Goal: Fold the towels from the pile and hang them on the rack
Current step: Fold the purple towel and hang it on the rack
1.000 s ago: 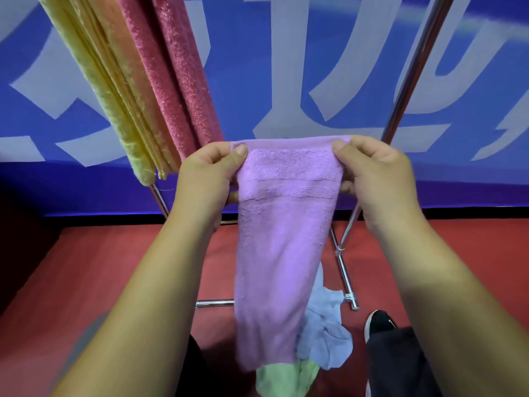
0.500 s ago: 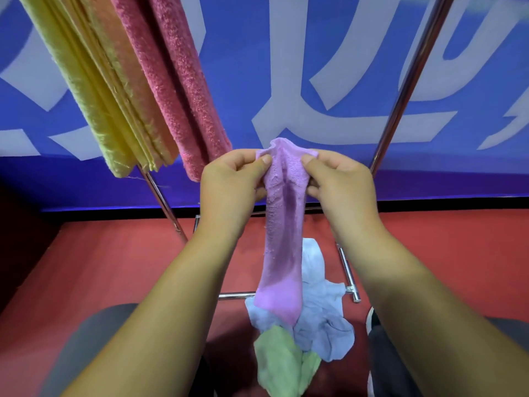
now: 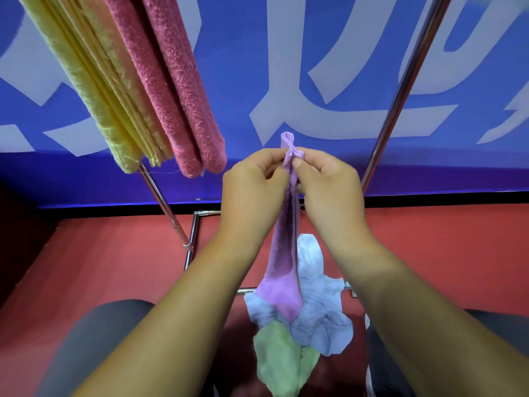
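Note:
A purple towel [image 3: 283, 270] hangs folded lengthwise into a narrow strip in front of me. My left hand [image 3: 253, 186] and my right hand [image 3: 325, 181] pinch its top edges together, the fingers touching each other. On the red floor below lie a pale blue towel [image 3: 323, 319] and a green towel [image 3: 279, 356] in a small pile. At the upper left, pink towels [image 3: 171, 90] and yellow towels [image 3: 94, 90] hang folded on the metal rack [image 3: 400, 90].
The rack's chrome legs [image 3: 169, 207] slant down to a base frame on the red floor [image 3: 108, 267]. A blue banner with white lettering [image 3: 315, 67] forms the backdrop. My grey-clad knees [image 3: 94, 339] show at the bottom.
My hands have come together, closing the spread purple towel into a narrow lengthwise fold. The view has tilted down, showing more of the pile on the floor.

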A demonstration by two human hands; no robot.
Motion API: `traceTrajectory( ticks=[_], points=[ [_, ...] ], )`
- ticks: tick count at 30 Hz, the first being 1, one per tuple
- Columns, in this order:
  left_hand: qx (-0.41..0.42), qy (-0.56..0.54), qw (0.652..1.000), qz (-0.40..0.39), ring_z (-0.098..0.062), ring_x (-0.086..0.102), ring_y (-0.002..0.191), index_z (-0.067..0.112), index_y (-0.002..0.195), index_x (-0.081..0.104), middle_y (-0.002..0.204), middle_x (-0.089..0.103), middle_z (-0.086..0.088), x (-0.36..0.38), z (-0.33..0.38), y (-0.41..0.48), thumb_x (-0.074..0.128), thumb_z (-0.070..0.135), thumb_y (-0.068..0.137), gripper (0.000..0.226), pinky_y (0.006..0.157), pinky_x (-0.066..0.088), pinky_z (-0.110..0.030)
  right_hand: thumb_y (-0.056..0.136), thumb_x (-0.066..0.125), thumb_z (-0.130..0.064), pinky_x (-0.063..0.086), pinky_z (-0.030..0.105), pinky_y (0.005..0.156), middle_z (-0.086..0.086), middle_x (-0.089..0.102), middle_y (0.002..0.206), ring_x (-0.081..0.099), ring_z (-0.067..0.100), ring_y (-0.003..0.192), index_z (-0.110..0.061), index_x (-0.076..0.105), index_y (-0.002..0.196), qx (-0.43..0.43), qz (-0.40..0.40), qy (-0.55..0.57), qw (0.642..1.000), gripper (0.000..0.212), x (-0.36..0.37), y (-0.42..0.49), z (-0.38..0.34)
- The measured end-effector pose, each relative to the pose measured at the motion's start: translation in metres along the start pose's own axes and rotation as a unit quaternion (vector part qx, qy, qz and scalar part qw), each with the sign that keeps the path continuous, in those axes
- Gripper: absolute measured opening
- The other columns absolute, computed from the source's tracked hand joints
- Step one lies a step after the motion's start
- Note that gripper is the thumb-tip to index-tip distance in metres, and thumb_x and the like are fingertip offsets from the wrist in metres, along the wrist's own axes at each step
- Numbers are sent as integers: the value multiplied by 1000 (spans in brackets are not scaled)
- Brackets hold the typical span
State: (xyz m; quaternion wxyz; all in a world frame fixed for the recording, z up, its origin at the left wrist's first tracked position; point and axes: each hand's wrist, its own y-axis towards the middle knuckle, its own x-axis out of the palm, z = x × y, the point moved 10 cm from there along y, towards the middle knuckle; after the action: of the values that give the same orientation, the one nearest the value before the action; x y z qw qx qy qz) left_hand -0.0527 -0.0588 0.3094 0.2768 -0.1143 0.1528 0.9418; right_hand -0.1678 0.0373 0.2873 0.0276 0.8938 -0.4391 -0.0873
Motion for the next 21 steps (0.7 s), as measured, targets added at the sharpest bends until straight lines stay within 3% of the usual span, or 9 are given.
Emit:
traceTrajectory(
  ticks=[2,5,9,12,17,19,21],
  points=[
    [9,17,1000,-12,-6,77,96,34,115,83,96,81,20,1,1,0,61,15,96,34,89,62,-37,106,61,-29,63,49,96,-11,83,99,80,15,100,-30,83,113,-1,-7,0,1000,23,0,1,1],
    [12,-6,1000,-13,-18,78,97,34,116,84,93,82,16,0,1,2,65,18,99,30,86,62,-37,106,61,-23,62,43,100,-12,84,103,80,9,102,-25,82,120,-2,-18,4,1000,25,-2,4,-2],
    [15,-27,999,17,-8,78,96,27,112,85,97,82,14,-9,-3,8,76,14,95,23,92,62,-37,106,63,-28,59,42,105,-13,83,110,78,8,108,-28,80,127,-10,-48,0,999,27,2,3,-8],
    [23,-3,999,35,-6,76,96,25,105,81,99,80,12,-15,-5,14,80,17,91,17,93,61,-39,103,67,-20,59,39,107,-10,83,114,77,5,112,-25,78,131,-5,-66,22,998,31,5,0,-10],
    [35,-4,999,20,1,73,92,22,108,68,112,74,12,-13,-2,18,87,24,87,29,79,55,-13,102,68,-17,63,49,98,-6,84,104,81,16,101,-25,83,117,-15,-62,16,998,23,-3,5,-15],
    [16,-12,1000,1,2,72,103,22,119,65,122,71,14,-12,-9,23,90,32,85,43,85,55,-14,105,65,-15,64,46,99,-5,84,104,81,15,101,-23,82,118,-15,-65,13,998,23,-7,10,-17],
    [-5,-76,996,-36,-7,69,120,18,131,62,133,71,8,-9,-15,29,89,28,86,54,104,56,-28,106,64,-13,64,45,98,-1,84,105,81,16,102,-22,82,117,-21,-75,20,997,23,-10,14,-22]
  ],
)
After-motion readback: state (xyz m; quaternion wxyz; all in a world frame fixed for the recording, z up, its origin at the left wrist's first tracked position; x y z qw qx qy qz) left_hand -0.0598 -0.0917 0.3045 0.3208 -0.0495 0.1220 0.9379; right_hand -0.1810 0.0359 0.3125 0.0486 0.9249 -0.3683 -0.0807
